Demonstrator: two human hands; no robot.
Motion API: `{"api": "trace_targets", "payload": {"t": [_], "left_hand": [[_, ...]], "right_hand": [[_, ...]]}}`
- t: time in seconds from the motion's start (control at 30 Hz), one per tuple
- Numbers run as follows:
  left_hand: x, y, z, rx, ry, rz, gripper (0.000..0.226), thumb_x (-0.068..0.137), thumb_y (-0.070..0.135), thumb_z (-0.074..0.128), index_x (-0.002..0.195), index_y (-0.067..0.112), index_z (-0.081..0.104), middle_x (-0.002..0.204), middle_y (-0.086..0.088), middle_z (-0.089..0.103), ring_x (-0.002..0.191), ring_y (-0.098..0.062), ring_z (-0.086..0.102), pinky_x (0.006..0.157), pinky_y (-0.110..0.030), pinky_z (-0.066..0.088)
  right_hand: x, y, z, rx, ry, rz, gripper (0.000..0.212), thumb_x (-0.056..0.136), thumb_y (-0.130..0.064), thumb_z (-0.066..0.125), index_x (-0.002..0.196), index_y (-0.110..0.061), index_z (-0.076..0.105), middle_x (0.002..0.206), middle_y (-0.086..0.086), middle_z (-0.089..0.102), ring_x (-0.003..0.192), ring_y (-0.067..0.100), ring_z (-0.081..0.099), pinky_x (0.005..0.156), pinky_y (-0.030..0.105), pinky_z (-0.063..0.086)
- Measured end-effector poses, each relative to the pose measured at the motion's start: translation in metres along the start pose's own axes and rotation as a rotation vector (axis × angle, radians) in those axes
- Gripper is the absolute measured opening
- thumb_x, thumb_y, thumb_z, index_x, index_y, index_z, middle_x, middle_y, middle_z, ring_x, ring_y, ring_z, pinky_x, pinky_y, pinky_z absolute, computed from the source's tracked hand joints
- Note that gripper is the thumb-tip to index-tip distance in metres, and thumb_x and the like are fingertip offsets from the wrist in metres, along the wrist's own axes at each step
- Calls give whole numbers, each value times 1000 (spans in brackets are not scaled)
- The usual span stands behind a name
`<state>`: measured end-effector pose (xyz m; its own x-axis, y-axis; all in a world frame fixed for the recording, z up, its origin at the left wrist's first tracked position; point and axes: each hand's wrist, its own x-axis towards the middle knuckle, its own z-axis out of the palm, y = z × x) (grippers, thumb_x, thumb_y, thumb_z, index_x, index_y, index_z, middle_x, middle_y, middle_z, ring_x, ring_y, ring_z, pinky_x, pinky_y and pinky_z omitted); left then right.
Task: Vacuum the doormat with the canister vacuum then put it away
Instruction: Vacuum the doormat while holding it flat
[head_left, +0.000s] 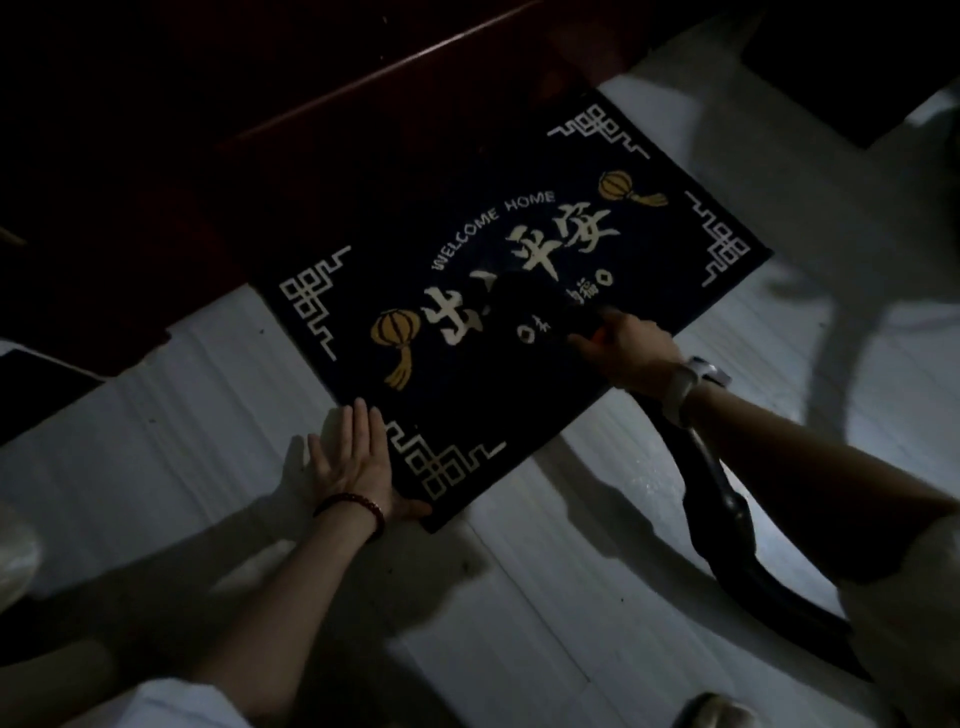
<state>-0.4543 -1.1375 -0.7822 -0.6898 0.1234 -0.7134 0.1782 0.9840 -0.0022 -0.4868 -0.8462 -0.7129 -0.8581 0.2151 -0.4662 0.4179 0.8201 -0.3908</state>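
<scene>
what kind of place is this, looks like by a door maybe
Probably a home entryway, dimly lit: a dark navy doormat reading WELCOME HOME lies on a pale tiled floor, against a dark reddish wooden door or threshold. A black vacuum hose trails nearby.

Very dim overall, grainy and soft. Brightest patch on pale floor (649, 467) at lower right, light seemingly from that side. Long soft shadows across floor. Upper left nearly black, detail lost. Dark nozzle barely separable from dark doormat (519, 291). Slight wide-angle bending at edges.
</scene>
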Motion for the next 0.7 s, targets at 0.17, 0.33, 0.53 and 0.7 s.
{"api": "trace_targets", "payload": {"t": [0.17, 0.33, 0.53, 0.7], "left_hand": [[6, 5, -6, 75, -28, -6, 138, 63, 69, 66, 141, 5, -27, 149, -12, -34, 139, -26, -29, 112, -57, -9], [6, 5, -6, 38, -37, -8, 138, 63, 68, 67, 141, 6, -27, 149, -11, -35, 139, -24, -29, 111, -57, -9], [4, 15, -17, 20, -73, -53, 132, 67, 63, 69, 144, 4, -21, 151, -12, -30, 140, -26, -27, 111, -58, -7], [7, 33, -30, 126, -159, -138, 126, 73, 57, 68, 143, -4, -17, 150, -22, -26, 140, -35, -22, 112, -60, -4]], "right_hand": [[-64, -1, 39, -109, -288, -241, 40, 91, -44, 48, 127, -25, 45, 98, 1, 61, 91, 23, 61, 79, 37, 50], [-42, 29, 10, -194, -210, -178, 46, 89, -51, 47, 128, -27, 45, 102, 5, 63, 82, 22, 59, 80, 40, 52], [-22, 55, -10, -175, 46, 13, 48, 90, -50, 46, 133, -29, 42, 104, 6, 64, 83, 24, 60, 71, 34, 50], [-56, 74, 1, -177, -139, -129, 41, 89, -50, 46, 126, -32, 44, 101, 3, 66, 83, 23, 62, 77, 40, 53]]}}
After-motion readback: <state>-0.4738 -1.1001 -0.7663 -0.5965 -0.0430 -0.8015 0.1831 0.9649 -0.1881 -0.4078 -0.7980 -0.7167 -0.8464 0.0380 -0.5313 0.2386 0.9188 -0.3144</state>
